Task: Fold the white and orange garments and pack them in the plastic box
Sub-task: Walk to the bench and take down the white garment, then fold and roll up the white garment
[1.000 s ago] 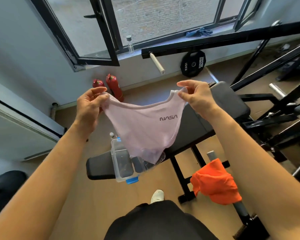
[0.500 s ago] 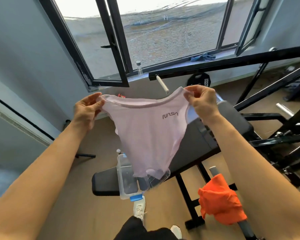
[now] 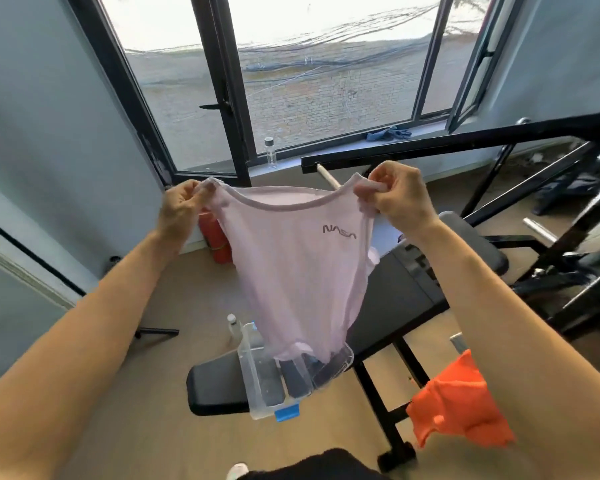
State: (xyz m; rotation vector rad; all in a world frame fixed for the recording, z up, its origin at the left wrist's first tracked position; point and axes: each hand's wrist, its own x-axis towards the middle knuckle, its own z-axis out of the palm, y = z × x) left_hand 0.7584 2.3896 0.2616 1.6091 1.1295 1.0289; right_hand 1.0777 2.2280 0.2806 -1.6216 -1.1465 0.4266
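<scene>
I hold a white garment [image 3: 291,268] with a small NASA print up by its two shoulders. My left hand [image 3: 179,211] pinches the left shoulder, my right hand [image 3: 397,197] pinches the right one. The garment hangs straight down and its hem reaches into the clear plastic box [image 3: 257,379] with blue clips, which stands on the black bench [image 3: 406,299]. An orange garment [image 3: 461,417] lies crumpled on a bar at the lower right, below my right forearm.
A black weight rack [image 3: 499,136] crosses behind my right hand. Red objects [image 3: 217,237] stand on the floor by the wall. A small bottle [image 3: 232,327] is on the floor left of the box, another bottle [image 3: 270,152] on the window sill.
Both hands have lifted the white garment higher and spread it out a little. The view has tilted up toward the window.
</scene>
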